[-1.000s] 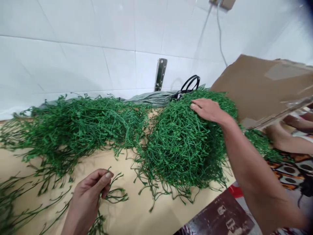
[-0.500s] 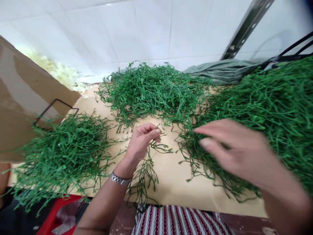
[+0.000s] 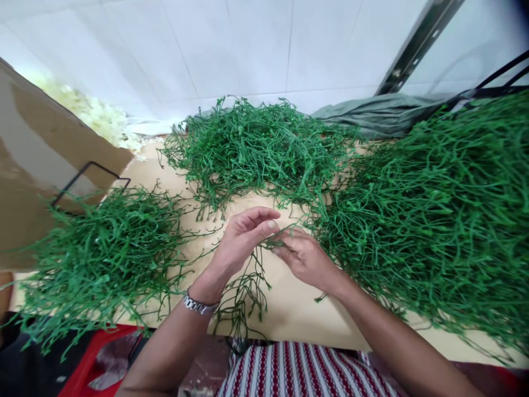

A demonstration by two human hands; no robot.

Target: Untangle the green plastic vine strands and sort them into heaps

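My left hand [image 3: 248, 237], with a metal watch on its wrist, is closed on thin green artificial stems, its index finger stretched over the thumb. My right hand [image 3: 303, 256] meets it at the fingertips and pinches a green stem [image 3: 270, 242] that runs between the two hands. Below my left hand, a small bunch of dark green stems [image 3: 246, 300] trails over the table toward its front edge. How the stems sit inside my left fingers is partly hidden.
Green stems form a left pile [image 3: 111, 248], a back pile [image 3: 264, 149] and a large right pile [image 3: 438, 220] on the tan table [image 3: 297, 320]. A cardboard box [image 3: 49, 165] stands at left, near pale yellow flowers [image 3: 99, 118]. Behind lies grey-green cloth [image 3: 376, 116].
My right hand has come from the right pile to my left hand, bringing a green stem. My left hand has stayed nearly in place, its index finger now straighter.
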